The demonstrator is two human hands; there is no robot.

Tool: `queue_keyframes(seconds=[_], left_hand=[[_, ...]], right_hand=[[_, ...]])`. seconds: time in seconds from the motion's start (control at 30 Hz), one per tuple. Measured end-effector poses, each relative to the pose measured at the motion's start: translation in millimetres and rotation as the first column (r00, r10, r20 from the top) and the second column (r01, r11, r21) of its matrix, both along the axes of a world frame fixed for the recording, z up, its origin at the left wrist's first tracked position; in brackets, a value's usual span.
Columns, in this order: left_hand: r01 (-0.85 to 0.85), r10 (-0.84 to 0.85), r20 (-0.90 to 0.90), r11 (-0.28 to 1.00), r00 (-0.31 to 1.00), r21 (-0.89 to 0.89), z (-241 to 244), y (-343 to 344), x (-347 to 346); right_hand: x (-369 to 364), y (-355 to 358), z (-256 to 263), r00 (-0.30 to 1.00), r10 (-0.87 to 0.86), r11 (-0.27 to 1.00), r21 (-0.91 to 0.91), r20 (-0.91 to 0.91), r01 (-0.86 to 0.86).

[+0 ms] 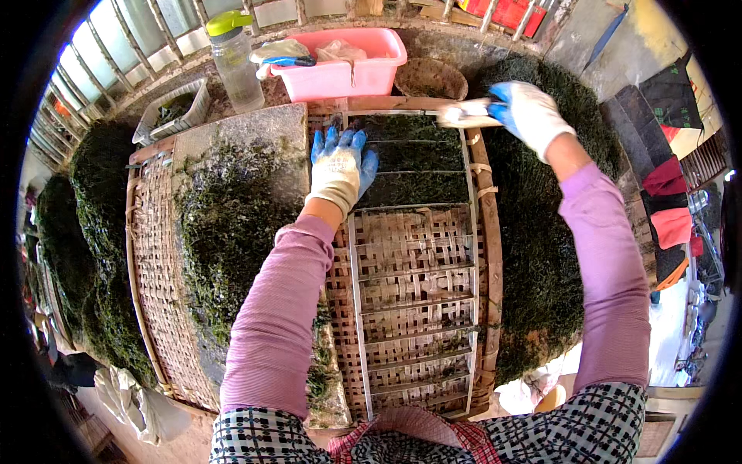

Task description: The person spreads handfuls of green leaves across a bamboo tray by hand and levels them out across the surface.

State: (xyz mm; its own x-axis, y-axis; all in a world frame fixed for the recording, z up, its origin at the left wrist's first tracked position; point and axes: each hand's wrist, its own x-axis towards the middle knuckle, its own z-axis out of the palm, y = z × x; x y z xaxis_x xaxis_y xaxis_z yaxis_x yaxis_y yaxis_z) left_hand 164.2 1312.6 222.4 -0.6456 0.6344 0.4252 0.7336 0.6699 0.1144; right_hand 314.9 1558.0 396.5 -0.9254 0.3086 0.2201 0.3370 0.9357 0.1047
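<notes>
My left hand, in a white glove with blue-coated fingers, lies palm down at the upper left of a slatted metal frame. Its fingers are spread a little and hold nothing. Dark green seaweed fills the frame's far compartments, while bare woven bamboo shows through the nearer ones. At the frame's far right corner, my gloved right hand grips a pale, flat tool, perhaps a brush; motion blurs its end. Left of the frame, a loose seaweed heap rests on a board.
Beyond the bamboo rack stand a water bottle, a pink plastic basin, a grey tray and a round bowl. Large seaweed piles flank the rack on the right and left. Metal bars line the back.
</notes>
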Motion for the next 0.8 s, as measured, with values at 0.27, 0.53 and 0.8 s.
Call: queue_keyframes(seconds=[0.27, 0.53, 0.8], left_hand=[[-0.043, 0.040, 0.041, 0.997, 0.998, 0.064, 1.2, 13.1, 1.0], [0.039, -0.051, 0.165, 0.996, 0.985, 0.074, 13.8, 20.2, -30.3], [0.029, -0.027, 0.204, 1.000, 0.979, -0.008, 18.7, 12.5, -21.1]], right_hand=[[69.9, 48.3, -26.0, 0.967, -0.252, 0.967, -0.047, -0.030, 0.250], [36.7, -59.6, -93.9, 0.979, 0.113, 0.829, -0.527, -0.172, -0.188], [9.8, -64.5, -126.0, 0.964, 0.155, 0.766, -0.590, -0.216, -0.255]])
